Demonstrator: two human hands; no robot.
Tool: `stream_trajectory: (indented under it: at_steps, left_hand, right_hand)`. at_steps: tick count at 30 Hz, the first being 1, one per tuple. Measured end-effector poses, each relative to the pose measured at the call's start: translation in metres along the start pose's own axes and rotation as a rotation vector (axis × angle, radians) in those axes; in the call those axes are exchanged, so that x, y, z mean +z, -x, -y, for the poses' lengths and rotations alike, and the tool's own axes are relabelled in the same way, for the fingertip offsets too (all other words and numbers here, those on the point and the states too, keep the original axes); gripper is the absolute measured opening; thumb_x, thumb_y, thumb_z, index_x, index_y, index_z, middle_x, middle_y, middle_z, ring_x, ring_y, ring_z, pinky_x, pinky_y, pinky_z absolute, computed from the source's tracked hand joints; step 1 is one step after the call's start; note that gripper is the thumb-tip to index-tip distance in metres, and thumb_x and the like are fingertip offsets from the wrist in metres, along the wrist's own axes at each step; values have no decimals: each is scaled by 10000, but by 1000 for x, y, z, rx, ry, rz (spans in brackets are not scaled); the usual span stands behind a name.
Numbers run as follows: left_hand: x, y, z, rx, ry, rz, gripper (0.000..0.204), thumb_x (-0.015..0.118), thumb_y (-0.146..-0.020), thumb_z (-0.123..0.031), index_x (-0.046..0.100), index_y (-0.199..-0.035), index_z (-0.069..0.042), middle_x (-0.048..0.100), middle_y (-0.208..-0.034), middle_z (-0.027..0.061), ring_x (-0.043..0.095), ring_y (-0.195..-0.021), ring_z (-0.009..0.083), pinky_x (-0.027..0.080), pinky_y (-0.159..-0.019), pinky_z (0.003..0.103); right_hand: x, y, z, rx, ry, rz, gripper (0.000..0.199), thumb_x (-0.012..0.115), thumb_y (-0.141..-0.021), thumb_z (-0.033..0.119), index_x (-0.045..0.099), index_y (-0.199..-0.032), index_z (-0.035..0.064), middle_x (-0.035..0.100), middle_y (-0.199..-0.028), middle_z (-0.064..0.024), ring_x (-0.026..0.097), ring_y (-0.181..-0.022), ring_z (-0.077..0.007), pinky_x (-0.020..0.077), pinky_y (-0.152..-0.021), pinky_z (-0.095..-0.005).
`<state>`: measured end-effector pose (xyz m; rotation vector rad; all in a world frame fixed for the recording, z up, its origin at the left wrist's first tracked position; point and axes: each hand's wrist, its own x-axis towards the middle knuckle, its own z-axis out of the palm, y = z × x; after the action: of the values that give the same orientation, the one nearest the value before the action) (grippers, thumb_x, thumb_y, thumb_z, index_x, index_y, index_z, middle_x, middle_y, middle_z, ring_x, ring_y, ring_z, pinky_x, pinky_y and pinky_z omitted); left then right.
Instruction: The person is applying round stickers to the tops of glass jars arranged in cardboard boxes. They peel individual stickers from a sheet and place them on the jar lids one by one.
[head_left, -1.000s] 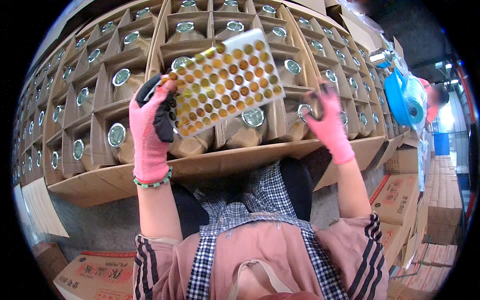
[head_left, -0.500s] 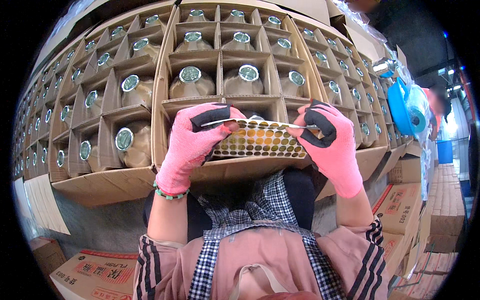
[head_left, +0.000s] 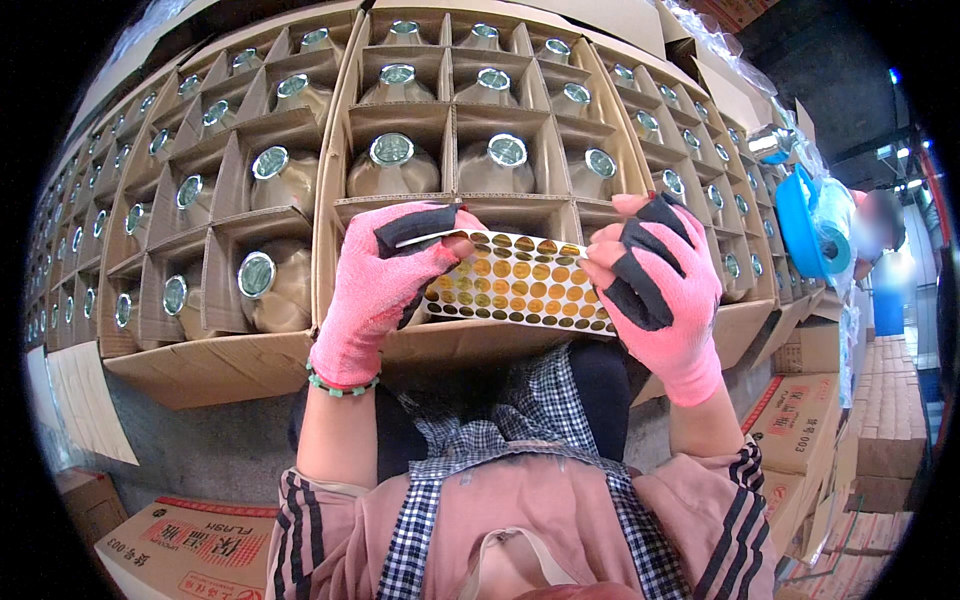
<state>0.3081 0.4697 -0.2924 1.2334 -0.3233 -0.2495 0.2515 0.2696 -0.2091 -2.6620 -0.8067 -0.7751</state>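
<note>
A white sheet of round gold stickers is held up above the near row of a partitioned carton. My left hand, in a pink and black glove with bare fingertips, pinches the sheet's upper left corner. At the right edge of the same sheet, my right hand in a matching glove has its fingers curled, with the tips against that edge. Just beyond the sheet, silvery glass flask liners stand upright in the cardboard cells. The sheet and my hands hide the nearest cells of the middle carton.
More cartons of liners spread left and right, with cardboard dividers between cells. Closed printed boxes lie at lower left and right. A blue basin stands at the right, near another person.
The sheet has tilted to show more of its sticker face. My right hand has turned, its fingers now more curled and raised at the sheet's right edge. My left hand keeps its pinch.
</note>
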Motion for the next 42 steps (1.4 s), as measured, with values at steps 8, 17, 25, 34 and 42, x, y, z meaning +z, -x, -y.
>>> stream_trajectory:
  at_steps: [8, 17, 25, 34, 42]
  left_hand:
    - [-2, -5, 5, -11, -47, -49, 196, 644, -685, -68, 618, -870, -6, 607, -776, 7, 530, -703, 50, 420, -627, 181]
    - [-49, -11, 1, 190, 145, -566, 272, 636, -722, -137, 581, -950, 1, 598, -811, 37, 550, -699, 90, 429, -647, 202]
    - [-42, -12, -3, 232, 72, -521, 263, 638, -728, -151, 586, -933, 7, 598, -752, 32, 553, -678, 86, 423, -616, 185]
    - [-44, -14, -2, 160, 168, -543, 291, 656, -713, -156, 579, -935, 15, 603, -775, 39, 542, -668, 70, 415, -610, 177]
    - [-30, -9, -1, 46, 60, -470, 242, 666, -688, -122, 600, -891, -7, 591, -729, 9, 531, -625, 53, 413, -568, 171]
  right_hand:
    - [4, 8, -5, 95, -88, -16, 151, 595, -553, -46, 555, -674, 34, 585, -937, -111, 507, -970, -287, 369, -861, -378]
    - [66, 43, -39, 287, -240, 490, 117, 634, -593, 42, 578, -695, 50, 305, -1319, -98, 233, -1225, -333, 215, -987, -393]
    - [126, 37, -43, -46, -109, 654, 106, 611, -629, 146, 600, -703, 70, 322, -1284, -119, 269, -1184, -356, 239, -958, -463]
    - [126, 30, -35, -23, 83, 696, 224, 644, -604, 179, 589, -785, 59, 372, -1221, -149, 303, -1156, -371, 234, -958, -476]
    - [42, 13, -4, 288, -358, 222, 233, 680, -564, 103, 557, -754, 46, 545, -870, -139, 507, -884, -290, 390, -796, -395]
